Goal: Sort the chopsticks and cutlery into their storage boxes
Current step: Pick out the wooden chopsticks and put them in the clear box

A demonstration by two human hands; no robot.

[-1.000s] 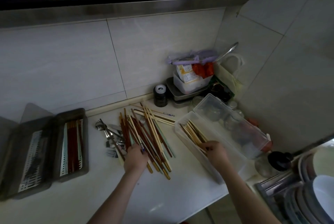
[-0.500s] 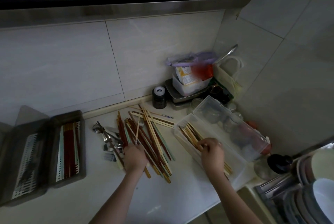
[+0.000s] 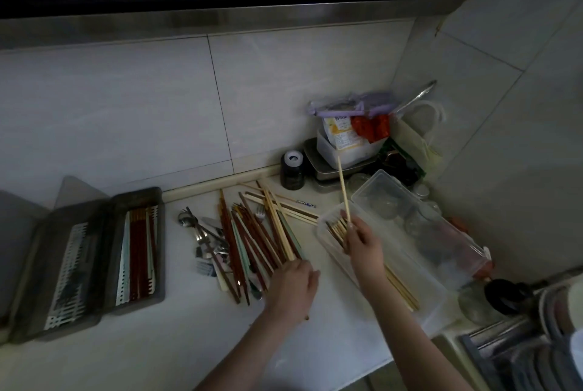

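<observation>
My right hand (image 3: 362, 240) pinches one pale chopstick (image 3: 344, 191), tilted up over the clear box (image 3: 419, 289) on the right. My left hand (image 3: 291, 288) curls around chopstick ends in the mixed pile (image 3: 252, 239) mid-desk; the dark box (image 3: 138, 248) sits far left.

Dark jar (image 3: 292, 171), kitchen scale (image 3: 328, 166), stacked plates (image 3: 564, 321) beside tiled wall (image 3: 142, 100)
</observation>
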